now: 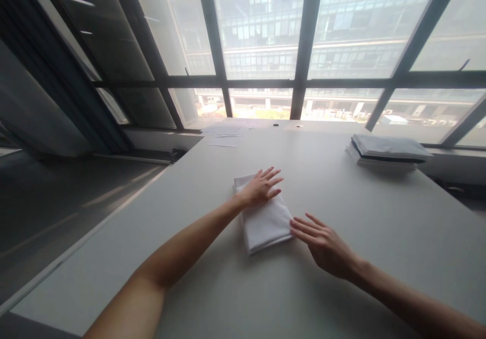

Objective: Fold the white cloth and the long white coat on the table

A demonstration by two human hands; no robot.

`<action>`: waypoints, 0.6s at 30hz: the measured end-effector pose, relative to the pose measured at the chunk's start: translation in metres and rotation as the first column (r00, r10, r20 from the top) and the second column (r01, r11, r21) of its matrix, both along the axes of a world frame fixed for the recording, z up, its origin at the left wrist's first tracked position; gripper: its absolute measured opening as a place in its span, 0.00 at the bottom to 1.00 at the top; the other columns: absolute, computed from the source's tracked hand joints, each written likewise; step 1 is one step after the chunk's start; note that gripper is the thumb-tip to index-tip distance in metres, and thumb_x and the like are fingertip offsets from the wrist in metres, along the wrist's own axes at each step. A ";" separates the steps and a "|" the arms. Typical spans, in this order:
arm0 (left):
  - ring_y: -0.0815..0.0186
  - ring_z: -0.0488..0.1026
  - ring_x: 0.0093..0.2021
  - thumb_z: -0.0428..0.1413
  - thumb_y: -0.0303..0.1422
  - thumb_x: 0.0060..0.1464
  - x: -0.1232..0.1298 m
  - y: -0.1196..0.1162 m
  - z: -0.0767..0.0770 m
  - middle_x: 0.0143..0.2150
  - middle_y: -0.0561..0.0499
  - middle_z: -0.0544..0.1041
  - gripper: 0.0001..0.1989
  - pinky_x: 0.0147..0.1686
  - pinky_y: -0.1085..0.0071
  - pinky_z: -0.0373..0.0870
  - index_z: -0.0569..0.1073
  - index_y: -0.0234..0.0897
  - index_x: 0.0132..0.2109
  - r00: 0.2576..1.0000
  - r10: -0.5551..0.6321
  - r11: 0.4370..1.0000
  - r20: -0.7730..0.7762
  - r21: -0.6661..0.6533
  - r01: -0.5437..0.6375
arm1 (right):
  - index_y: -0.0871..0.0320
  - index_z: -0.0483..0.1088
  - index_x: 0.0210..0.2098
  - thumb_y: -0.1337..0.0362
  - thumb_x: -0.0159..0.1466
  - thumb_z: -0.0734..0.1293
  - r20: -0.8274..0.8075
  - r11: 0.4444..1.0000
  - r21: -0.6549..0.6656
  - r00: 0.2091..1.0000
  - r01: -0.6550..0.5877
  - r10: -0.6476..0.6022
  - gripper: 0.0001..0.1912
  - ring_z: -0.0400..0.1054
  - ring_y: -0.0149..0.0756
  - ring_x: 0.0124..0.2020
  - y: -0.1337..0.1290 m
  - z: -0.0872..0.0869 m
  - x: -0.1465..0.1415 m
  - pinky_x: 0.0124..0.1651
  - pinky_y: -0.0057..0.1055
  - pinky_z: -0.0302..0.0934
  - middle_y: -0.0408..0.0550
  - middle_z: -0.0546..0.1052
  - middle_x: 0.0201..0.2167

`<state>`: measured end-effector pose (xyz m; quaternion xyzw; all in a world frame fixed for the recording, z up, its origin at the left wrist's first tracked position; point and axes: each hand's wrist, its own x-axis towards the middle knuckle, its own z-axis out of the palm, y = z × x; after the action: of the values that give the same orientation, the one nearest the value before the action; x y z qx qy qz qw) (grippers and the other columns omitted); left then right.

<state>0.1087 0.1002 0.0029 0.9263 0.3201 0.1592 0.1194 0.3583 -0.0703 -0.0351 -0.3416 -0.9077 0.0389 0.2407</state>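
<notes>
A white cloth (266, 225), folded into a thick rectangle, lies at a slant on the pale table (212, 298). Across its far part rests my left hand (261, 188), palm down with the fingers spread. My right hand (317, 237) is at the cloth's near right corner, its fingertips touching the edge and its fingers stretched out. Neither hand grips the fabric. The cloth's far right part is partly hidden under my left hand.
Toward the back right of the table stands a stack of folded cloths (389, 149), white with one dark layer. Sheets of paper (224, 131) lie at the far left. Tall windows (261, 30) rise behind the table, and a dark curtain (64, 70) hangs at the left.
</notes>
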 end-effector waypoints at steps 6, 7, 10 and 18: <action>0.52 0.47 0.76 0.48 0.43 0.70 0.003 0.005 -0.030 0.73 0.45 0.63 0.22 0.72 0.50 0.30 0.73 0.44 0.64 0.999 0.045 0.997 -0.008 -0.070 -0.045 | 0.50 0.73 0.59 0.75 0.68 0.56 -0.272 0.977 0.083 0.947 0.198 -0.169 0.27 0.74 0.44 0.58 0.002 0.009 0.003 0.61 0.50 0.69 0.52 0.80 0.53; 0.52 0.48 0.76 0.48 0.43 0.70 0.002 0.005 -0.031 0.73 0.45 0.63 0.22 0.72 0.50 0.29 0.73 0.44 0.64 0.999 0.048 0.996 -0.005 -0.074 -0.048 | 0.50 0.72 0.61 0.74 0.69 0.56 -0.254 0.979 0.070 0.952 0.192 -0.169 0.27 0.71 0.45 0.60 0.002 0.013 -0.007 0.62 0.51 0.68 0.53 0.78 0.56; 0.53 0.48 0.76 0.49 0.42 0.69 0.004 0.004 -0.032 0.72 0.46 0.64 0.21 0.73 0.51 0.29 0.73 0.44 0.64 0.999 0.045 0.996 0.004 -0.071 -0.044 | 0.54 0.64 0.67 0.69 0.70 0.59 -0.126 0.992 0.004 0.984 0.128 -0.127 0.27 0.59 0.49 0.70 0.002 0.023 -0.048 0.68 0.53 0.61 0.58 0.67 0.68; 0.49 0.47 0.76 0.47 0.43 0.70 -0.011 0.036 -0.026 0.73 0.43 0.61 0.24 0.72 0.45 0.34 0.69 0.43 0.67 0.984 0.175 0.972 -0.003 -0.156 -0.174 | 0.56 0.62 0.69 0.50 0.73 0.61 0.140 0.983 -0.183 0.990 0.015 0.011 0.29 0.50 0.59 0.73 0.002 0.020 -0.099 0.70 0.69 0.43 0.65 0.61 0.71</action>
<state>0.0977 0.1360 -0.0235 0.8815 0.4110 0.1487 0.1785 0.2596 -0.0682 -0.0154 -0.3652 -0.9146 0.0978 0.1437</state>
